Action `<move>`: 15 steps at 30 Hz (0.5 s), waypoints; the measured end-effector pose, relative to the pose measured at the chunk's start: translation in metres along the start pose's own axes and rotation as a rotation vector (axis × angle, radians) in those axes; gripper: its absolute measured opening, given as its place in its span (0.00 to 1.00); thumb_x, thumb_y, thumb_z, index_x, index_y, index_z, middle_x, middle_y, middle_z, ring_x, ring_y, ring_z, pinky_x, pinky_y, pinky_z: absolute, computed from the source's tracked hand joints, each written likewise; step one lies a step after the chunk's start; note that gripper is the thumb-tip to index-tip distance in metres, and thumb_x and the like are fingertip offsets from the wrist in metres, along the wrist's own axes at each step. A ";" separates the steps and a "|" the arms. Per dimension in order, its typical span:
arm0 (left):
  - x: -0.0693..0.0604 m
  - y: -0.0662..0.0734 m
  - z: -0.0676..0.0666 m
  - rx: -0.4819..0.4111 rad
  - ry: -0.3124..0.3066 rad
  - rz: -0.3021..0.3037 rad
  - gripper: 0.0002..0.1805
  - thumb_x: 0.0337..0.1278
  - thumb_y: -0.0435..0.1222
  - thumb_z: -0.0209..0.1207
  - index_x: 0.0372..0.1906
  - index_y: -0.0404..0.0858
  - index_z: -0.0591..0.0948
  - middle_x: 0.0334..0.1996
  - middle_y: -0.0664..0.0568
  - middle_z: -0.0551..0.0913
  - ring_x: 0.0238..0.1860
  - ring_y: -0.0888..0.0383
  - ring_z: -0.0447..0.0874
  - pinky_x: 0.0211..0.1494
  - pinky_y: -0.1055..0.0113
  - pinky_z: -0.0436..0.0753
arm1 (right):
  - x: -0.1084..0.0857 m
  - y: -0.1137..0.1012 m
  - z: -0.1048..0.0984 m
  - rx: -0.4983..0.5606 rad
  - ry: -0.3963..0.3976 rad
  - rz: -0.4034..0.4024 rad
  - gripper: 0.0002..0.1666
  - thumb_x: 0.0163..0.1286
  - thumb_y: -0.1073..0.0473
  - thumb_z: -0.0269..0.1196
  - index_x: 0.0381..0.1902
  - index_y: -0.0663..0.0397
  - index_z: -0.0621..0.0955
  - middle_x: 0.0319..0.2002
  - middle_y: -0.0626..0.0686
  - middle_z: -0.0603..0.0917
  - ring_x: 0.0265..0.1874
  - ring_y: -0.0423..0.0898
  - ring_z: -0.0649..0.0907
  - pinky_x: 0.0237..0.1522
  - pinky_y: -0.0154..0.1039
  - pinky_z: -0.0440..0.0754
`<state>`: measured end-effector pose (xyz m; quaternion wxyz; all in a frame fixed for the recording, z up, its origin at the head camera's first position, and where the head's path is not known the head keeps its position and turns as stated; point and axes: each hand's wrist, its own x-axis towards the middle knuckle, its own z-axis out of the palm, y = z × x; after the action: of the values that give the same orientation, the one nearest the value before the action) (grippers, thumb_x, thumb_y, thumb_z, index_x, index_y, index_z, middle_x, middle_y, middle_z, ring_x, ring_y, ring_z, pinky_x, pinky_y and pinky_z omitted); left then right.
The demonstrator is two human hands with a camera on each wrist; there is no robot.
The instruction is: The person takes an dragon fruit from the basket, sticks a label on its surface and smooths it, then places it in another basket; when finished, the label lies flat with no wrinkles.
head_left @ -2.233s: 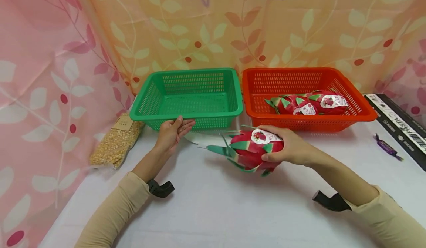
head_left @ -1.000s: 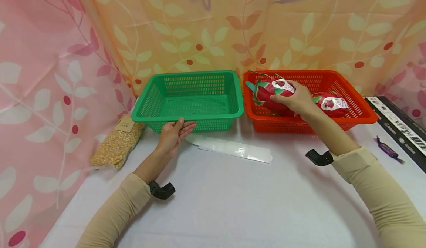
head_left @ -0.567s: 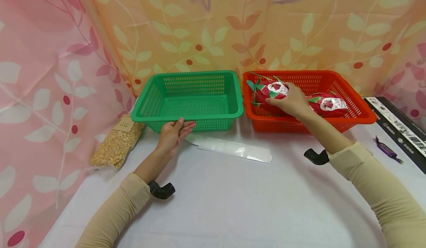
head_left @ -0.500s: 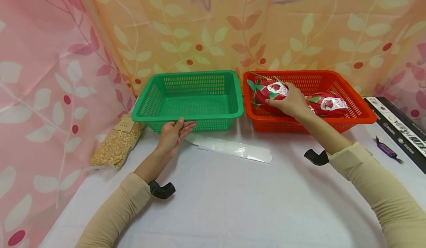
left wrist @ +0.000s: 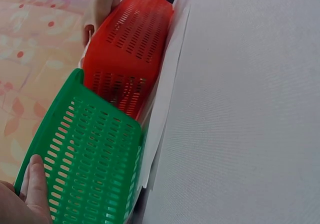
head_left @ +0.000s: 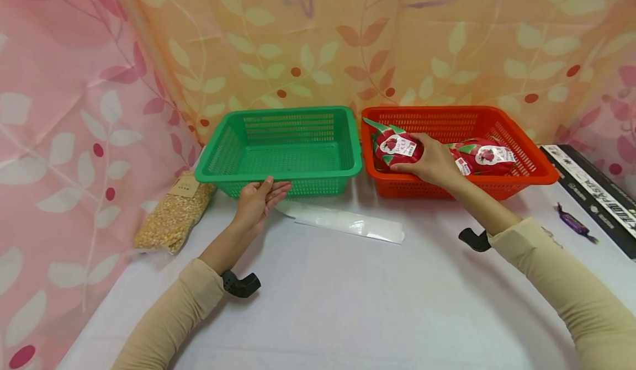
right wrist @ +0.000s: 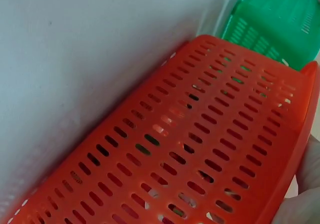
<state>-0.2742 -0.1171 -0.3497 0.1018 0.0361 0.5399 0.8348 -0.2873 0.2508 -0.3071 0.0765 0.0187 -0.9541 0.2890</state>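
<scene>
In the head view my right hand (head_left: 431,161) grips a dragon fruit (head_left: 392,146) with a white label, pink-red with green scales. It sits low in the left end of the red basket (head_left: 467,180). More labelled dragon fruit (head_left: 489,156) lies to its right in the same basket, partly behind my hand. My left hand (head_left: 255,201) is at the front rim of the green basket (head_left: 278,179), fingers extended against its front wall. In the left wrist view, fingers (left wrist: 36,184) touch that rim. The right wrist view shows mainly the red basket's slotted wall, with the fruit mostly hidden.
A flat white glossy strip (head_left: 353,223) lies before the baskets. At left leans a bag of yellow kernels (head_left: 174,215). On the right are a purple-wrapped candy (head_left: 575,222) and a long black-and-white pasta box (head_left: 591,193). Floral cloth (head_left: 318,55) hangs close behind the baskets.
My right hand has carried the dragon fruit from in front of the baskets into the red basket's left end and lowered it, turning its label forward. The left hand has stayed put.
</scene>
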 end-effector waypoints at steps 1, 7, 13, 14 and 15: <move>0.000 0.000 0.000 -0.002 0.001 0.002 0.16 0.69 0.35 0.42 0.51 0.24 0.65 0.31 0.51 0.86 0.38 0.62 0.86 0.45 0.75 0.80 | 0.000 0.001 0.000 0.000 0.004 -0.010 0.54 0.49 0.37 0.69 0.66 0.59 0.61 0.61 0.65 0.68 0.57 0.61 0.68 0.57 0.60 0.67; -0.001 -0.001 0.000 -0.006 0.005 -0.014 0.13 0.69 0.35 0.42 0.47 0.27 0.66 0.31 0.51 0.86 0.38 0.62 0.86 0.45 0.74 0.80 | -0.001 0.010 -0.004 0.033 -0.026 -0.023 0.54 0.49 0.39 0.69 0.68 0.56 0.62 0.59 0.65 0.70 0.55 0.59 0.70 0.55 0.58 0.70; 0.000 0.000 0.000 -0.007 0.014 -0.008 0.14 0.69 0.35 0.41 0.49 0.26 0.65 0.30 0.51 0.86 0.37 0.62 0.86 0.44 0.75 0.80 | -0.001 0.009 -0.004 0.006 -0.029 -0.047 0.55 0.48 0.35 0.68 0.68 0.53 0.61 0.57 0.66 0.73 0.52 0.59 0.71 0.52 0.56 0.72; 0.000 0.000 0.000 -0.008 0.015 -0.006 0.15 0.69 0.34 0.41 0.50 0.25 0.65 0.30 0.51 0.86 0.37 0.62 0.86 0.44 0.75 0.80 | -0.001 0.009 -0.004 0.000 -0.030 -0.048 0.55 0.48 0.35 0.68 0.68 0.53 0.61 0.57 0.66 0.73 0.52 0.59 0.71 0.52 0.56 0.72; 0.001 0.000 -0.001 -0.007 0.014 -0.005 0.16 0.69 0.34 0.41 0.51 0.24 0.65 0.30 0.51 0.86 0.37 0.62 0.86 0.44 0.75 0.80 | -0.002 0.008 -0.004 -0.002 -0.034 -0.047 0.55 0.48 0.35 0.67 0.68 0.52 0.60 0.58 0.66 0.72 0.52 0.59 0.71 0.52 0.56 0.73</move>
<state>-0.2748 -0.1178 -0.3497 0.1004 0.0285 0.5378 0.8366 -0.2859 0.2597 -0.3087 0.0673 0.0459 -0.9548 0.2860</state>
